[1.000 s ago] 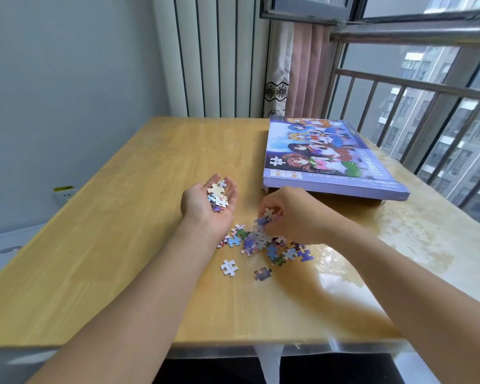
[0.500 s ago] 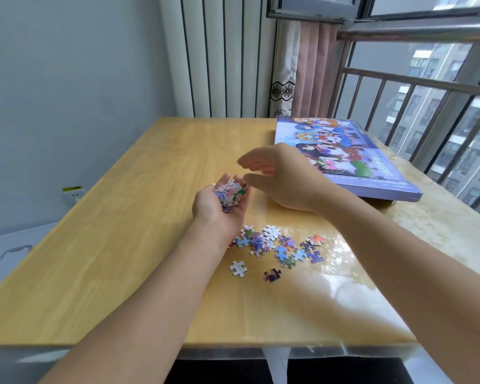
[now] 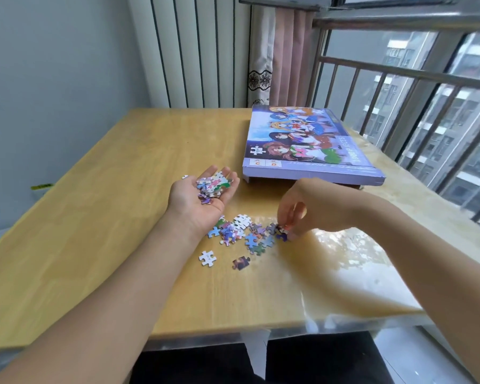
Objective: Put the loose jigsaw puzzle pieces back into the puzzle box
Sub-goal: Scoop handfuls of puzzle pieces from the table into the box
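here my left hand lies palm up above the wooden surface, fingers stretched out and only slightly cupped, carrying a small heap of puzzle pieces across the fingers and upper palm. nothing is gripped there; the pieces simply rest on the flat of the hand.

my right hand is down at the right edge of the loose pieces on the surface, fingers curled and bent downward, thumb and fingertips pinching a reddish piece just above the scatter. two pieces lie apart from the cluster, nearer to me: a white one and a dark one.

the puzzle box sits flat beyond both hands, toward the far right of the surface by the window railing, its printed lid on top. it is near my left fingertips but not touching them.
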Available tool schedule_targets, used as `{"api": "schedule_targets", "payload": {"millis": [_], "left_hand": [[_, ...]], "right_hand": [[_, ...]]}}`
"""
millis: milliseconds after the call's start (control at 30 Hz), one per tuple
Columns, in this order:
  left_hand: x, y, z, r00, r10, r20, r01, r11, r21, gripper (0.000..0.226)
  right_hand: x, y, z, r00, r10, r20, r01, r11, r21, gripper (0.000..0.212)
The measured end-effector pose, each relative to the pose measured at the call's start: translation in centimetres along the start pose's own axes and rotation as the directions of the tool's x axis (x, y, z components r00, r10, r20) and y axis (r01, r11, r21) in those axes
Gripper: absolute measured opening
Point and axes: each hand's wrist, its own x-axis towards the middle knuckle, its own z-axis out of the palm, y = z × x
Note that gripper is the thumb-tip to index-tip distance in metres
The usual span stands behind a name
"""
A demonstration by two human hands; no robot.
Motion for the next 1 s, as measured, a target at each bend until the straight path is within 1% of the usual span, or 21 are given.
{"api": "schedule_targets", "payload": {"millis": [67,167,233,267,333,400,467,533,567,600,633,667,700,733,767,800,867,1000], "left_hand": [[0.0,0.0,0.0,1.0,0.0,-0.002,0.0,1.0,0.016,0.046],[-0.1,-0.1,0.0,1.0,-0.001,0.001,0.001,1.0,0.028,0.047],[-0.1,0.0,0.0,1.0,-0.007,0.003,0.007,0.999,0.038,0.048],[-0.1,-0.1,0.1,1.0,-0.011,0.0,0.011,0.999,0.043,0.048],[-0.2,-0.2,0.2,1.0,-0.03,0.002,0.029,0.998,0.052,0.049],[-0.5,-0.6,0.2,0.998,-0.056,0.019,0.055,0.996,0.075,0.049],[-0.9,-1.0,0.2,0.997,-0.075,0.035,0.072,0.994,0.084,0.048],[-1.2,-1.2,0.2,0.997,-0.069,0.023,0.067,0.996,0.057,0.045],[-1.2,-1.1,0.2,0.998,-0.057,0.007,0.057,0.997,0.043,0.044],[-1.0,-0.9,0.1,0.999,-0.043,-0.006,0.044,0.999,0.033,0.043],[-0.8,-0.6,0.1,1.0,-0.024,-0.017,0.025,0.999,0.025,0.042],[-0.5,-0.3,0.0,1.0,0.002,-0.027,-0.002,1.0,0.008,0.041],[-0.2,-0.1,-0.1,0.999,0.026,-0.035,-0.026,0.999,-0.018,0.041],[0.0,0.1,-0.1,0.998,0.039,-0.046,-0.041,0.999,-0.033,0.041],[0.1,0.2,-0.1,0.998,0.047,-0.049,-0.048,0.998,-0.035,0.042],[0.1,0.2,-0.1,0.998,0.05,-0.049,-0.052,0.998,-0.029,0.043],[0.0,0.1,-0.2,0.998,0.053,-0.04,-0.054,0.998,-0.023,0.046],[0.0,0.2,-0.4,0.997,0.07,-0.039,-0.071,0.997,-0.009,0.05]], "right_hand": [[0.5,-0.1,-0.2,0.999,0.011,0.042,-0.01,1.0,-0.025,0.02],[0.8,-0.1,-0.3,0.994,0.026,0.108,-0.017,0.997,-0.08,0.018],[0.5,-0.3,-0.6,0.996,0.019,0.082,-0.01,0.995,-0.103,0.016],[0.3,-0.6,-1.0,0.999,-0.002,0.032,0.004,0.997,-0.075,0.015],[0.5,-1.4,-1.9,0.989,-0.08,-0.124,0.087,0.995,0.054,0.012],[1.8,-3.2,-2.3,0.949,-0.161,-0.271,0.202,0.971,0.129,0.011],[3.5,-5.2,-1.8,0.909,-0.233,-0.346,0.281,0.955,0.095,0.019],[4.3,-6.0,-1.3,0.885,-0.248,-0.393,0.29,0.956,0.051,0.035],[4.1,-5.9,-1.4,0.879,-0.241,-0.411,0.288,0.956,0.054,0.039],[3.7,-5.5,-1.5,0.888,-0.23,-0.399,0.277,0.959,0.064,0.038],[3.0,-5.0,-1.6,0.919,-0.217,-0.329,0.247,0.968,0.052,0.038],[2.5,-4.6,-1.3,0.959,-0.189,-0.21,0.198,0.98,0.024,0.043],[2.2,-4.4,-0.8,0.985,-0.154,-0.076,0.154,0.988,-0.013,0.054],[2.1,-4.1,-0.1,0.991,-0.128,0.028,0.129,0.99,-0.053,0.068],[2.2,-3.8,0.6,0.989,-0.12,0.092,0.128,0.988,-0.091,0.08],[2.5,-3.6,1.2,0.984,-0.129,0.126,0.142,0.984,-0.107,0.085],[2.9,-3.5,1.5,0.975,-0.16,0.156,0.177,0.979,-0.099,0.079],[3.4,-4.1,1.0,0.973,-0.2,0.118,0.21,0.974,-0.084,0.05]]}}
